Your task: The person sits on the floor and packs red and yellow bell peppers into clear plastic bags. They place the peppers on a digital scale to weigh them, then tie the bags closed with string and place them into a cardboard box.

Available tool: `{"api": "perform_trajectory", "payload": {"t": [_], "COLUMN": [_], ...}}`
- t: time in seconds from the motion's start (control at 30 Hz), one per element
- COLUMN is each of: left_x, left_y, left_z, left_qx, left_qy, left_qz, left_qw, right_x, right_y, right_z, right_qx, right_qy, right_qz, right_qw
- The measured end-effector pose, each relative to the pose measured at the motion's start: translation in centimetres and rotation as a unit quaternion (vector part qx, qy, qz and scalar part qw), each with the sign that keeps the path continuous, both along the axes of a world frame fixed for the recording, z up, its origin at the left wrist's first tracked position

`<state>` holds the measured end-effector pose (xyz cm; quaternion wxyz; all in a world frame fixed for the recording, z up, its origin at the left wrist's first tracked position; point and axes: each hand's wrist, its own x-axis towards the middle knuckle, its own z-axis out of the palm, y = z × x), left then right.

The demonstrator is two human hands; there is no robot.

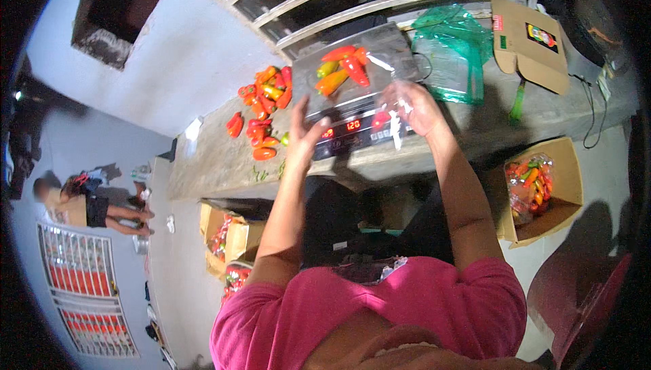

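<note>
Several red, orange and green peppers [351, 67] lie on the metal pan of a digital scale [305, 70], whose red display is lit. My right hand [414, 108] grips a clear plastic bag [395, 116] over the scale's right front corner; the bag is blurred, and a red patch shows at its lower end. Beside the display, my left hand [305, 131] is raised with thumb and fingers apart, holding nothing. To its left, a pile of red and orange peppers [267, 90] rests on the concrete counter, with more peppers [260, 133] nearer its front edge.
A green plastic bag [457, 55] and a flattened cardboard piece [534, 44] lie right of the scale. Below the counter, open cardboard boxes stand at right [567, 187] and left [246, 240], holding bagged peppers. Metal bars [356, 4] rise behind the scale. Another person [76, 207] is at far left.
</note>
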<state>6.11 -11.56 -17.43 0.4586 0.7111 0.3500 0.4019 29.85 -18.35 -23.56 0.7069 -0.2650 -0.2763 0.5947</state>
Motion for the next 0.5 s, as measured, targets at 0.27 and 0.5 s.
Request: {"api": "perform_trajectory", "payload": {"t": [0.27,0.5], "left_x": [-0.3,-4.0], "left_y": [-1.0,-3.3], "left_z": [-1.6,-0.8], "left_qx": [-0.143,-0.103], "left_qy": [-0.072,-0.185], "left_qz": [0.044,0.031], "left_qw": [0.986,0.977], "right_x": [-4.5,-3.3], "right_y": [-0.8,-0.4], "right_z": [2.4,0.6], "right_qx": [-0.036,0.009], "right_qy": [-0.063,0.035], "right_qz": [0.025,0.113], "right_qw": [0.997,0.993]}}
